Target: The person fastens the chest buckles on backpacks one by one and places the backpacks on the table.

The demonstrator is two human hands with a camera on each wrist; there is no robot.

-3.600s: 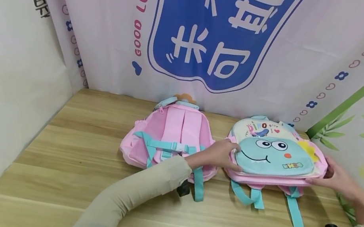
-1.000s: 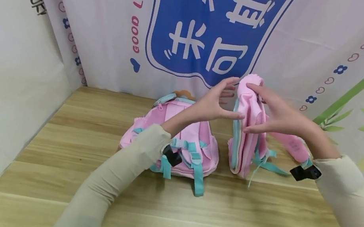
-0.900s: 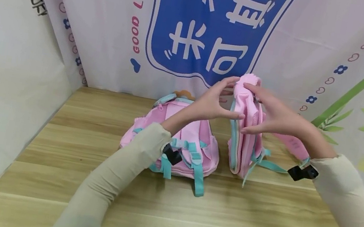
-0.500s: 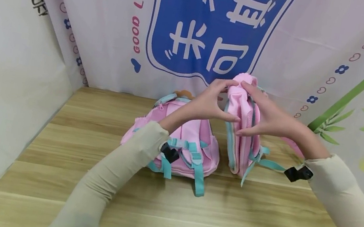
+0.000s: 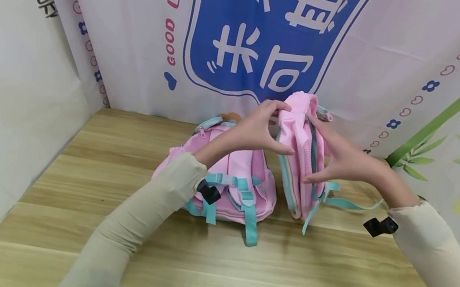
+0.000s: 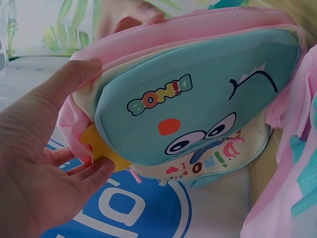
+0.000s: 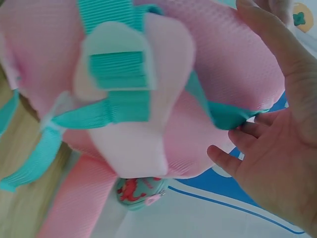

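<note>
Leftmost on the wood-grain surface [image 5: 233, 286], a pink fabric backpack with teal webbing straps [image 5: 241, 163] lies back side up. Next, the fingers of my left hand [image 5: 254, 128] and their thumb clamp the upper end of a second backpack, pink-sided with a teal front pocket [image 6: 213, 94]. I have it turned on its side, tilted, just beside the first; whether its lower end bears on the surface I can't tell. I'd judge it light, padded and grippy, likely to sag in the middle, so the piped edges should hold better than the flat pocket. On its right, the bent fingers of my right hand [image 5: 348, 159] lightly pinch the back edge against the thumb.

The left wrist view shows the dinosaur face and a yellow fabric spike [image 6: 101, 144], both hidden from the head view; the right wrist view alone fully shows the pink mesh back panel [image 7: 228, 54].
</note>
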